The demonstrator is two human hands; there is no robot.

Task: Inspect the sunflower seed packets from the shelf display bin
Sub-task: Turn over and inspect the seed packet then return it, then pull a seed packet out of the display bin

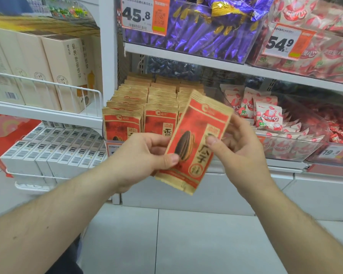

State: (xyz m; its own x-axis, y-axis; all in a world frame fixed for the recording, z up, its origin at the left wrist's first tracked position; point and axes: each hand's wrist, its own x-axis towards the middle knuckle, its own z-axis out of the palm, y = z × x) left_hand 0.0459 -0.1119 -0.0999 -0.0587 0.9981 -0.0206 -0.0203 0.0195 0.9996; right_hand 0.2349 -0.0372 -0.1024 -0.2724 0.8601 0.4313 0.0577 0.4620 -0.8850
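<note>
Item held: a small stack of red-and-kraft-paper sunflower seed packets (194,143), front face showing one large dark seed; layered edges show at the top and bottom, but I cannot count the packets exactly. The stack is tilted, top leaning right, in front of the display bin.

Grip, two hands: my left hand (145,157) pinches the stack's lower left edge, thumb on the printed face, fingers curled behind. My right hand (240,147) clamps the right edge, thumb on the front, fingers behind.

Source: shelf display bin of matching kraft-paper packets (139,107), standing upright in three columns, each many rows deep; two front faces are visible, the third column is hidden behind the held stack.

Adjacent stock: cream cardboard boxes (48,68) behind a white wire rail to the left; white barcoded boxes (53,149) on the shelf below them; purple foil sweets (202,30) above, tagged 45.8 (137,14); pink-and-white strawberry sweet packs (265,113) to the right; a second tag reads 54.9 (280,43).
</note>
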